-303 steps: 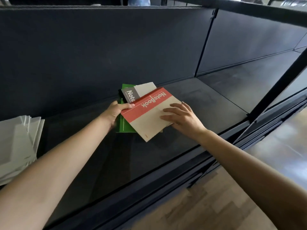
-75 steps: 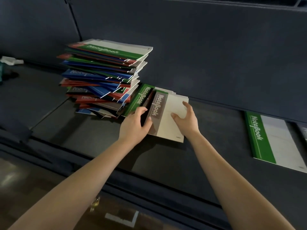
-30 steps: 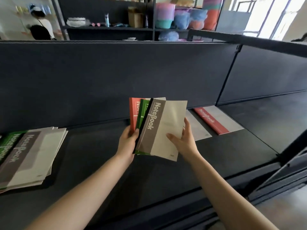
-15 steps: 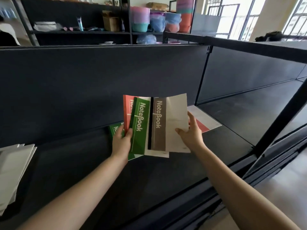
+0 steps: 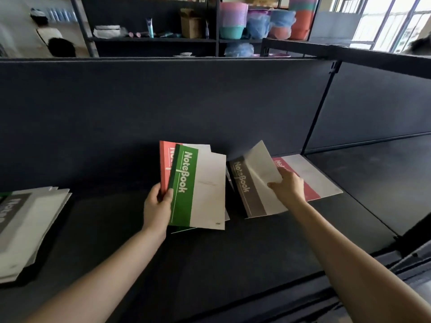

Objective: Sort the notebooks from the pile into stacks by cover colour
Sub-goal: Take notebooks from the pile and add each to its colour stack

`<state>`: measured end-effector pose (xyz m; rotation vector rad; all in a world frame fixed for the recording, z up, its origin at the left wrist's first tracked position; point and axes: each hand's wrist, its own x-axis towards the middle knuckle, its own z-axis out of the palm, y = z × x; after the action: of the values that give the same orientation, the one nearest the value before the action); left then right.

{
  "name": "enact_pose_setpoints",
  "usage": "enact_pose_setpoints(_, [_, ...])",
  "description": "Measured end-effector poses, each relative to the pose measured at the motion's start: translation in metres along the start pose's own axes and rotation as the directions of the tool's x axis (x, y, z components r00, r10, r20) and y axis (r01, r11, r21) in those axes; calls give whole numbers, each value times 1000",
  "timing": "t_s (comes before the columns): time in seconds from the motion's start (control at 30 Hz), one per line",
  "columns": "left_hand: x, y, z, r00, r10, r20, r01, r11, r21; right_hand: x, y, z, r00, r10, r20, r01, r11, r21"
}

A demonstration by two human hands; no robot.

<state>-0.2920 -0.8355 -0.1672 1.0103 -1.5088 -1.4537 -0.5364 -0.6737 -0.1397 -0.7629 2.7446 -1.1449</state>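
Sorting, part done. Left hand [image 5: 156, 207], centre frame: fingers curled round a fan of notebooks, green notebook [image 5: 200, 190] foremost, red notebook [image 5: 165, 159] behind. Right hand [image 5: 288, 186], right of centre: pinches the pale page of a grey notebook [image 5: 254, 190] just beside the fan; whether it rests on the shelf [image 5: 233, 257] cannot be told. Laid out: flat red copy [image 5: 312, 176] at right, grey stack [image 5: 30, 224] at lower left. Outstanding, by judgement: the held notebooks; pile not in view. Obstructions: upright post [image 5: 317, 113], upper right, apart.

Beyond the dark upright metal back panel [image 5: 163, 101], a black rack [image 5: 154, 39] carries stacked pastel plastic basins [image 5: 234, 17] and a brown cardboard box [image 5: 190, 26] — a bright barred window [image 5: 382, 22] further right.
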Motion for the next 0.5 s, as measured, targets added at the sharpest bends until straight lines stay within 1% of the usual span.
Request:
enact_pose_setpoints(0.17, [-2,-4,6,999,-8,-47,7,1000,-6,12,13,23,1000,7,13,-6,997,-78])
enact_pose_setpoints(0.3, [-1,-8,5,998,-13,-65,12,1000,-13,21,20,24,999,26,33,-19,976,-216])
enact_pose_setpoints(0.43, [0,-10,4,997,-19,-69,18,1000,-23,17,16,25,999,-39,3,38,941,-337])
enact_pose_setpoints(0.5, [0,-9,2,997,-19,-69,17,999,-30,9,6,29,993,-115,-18,103,943,-315])
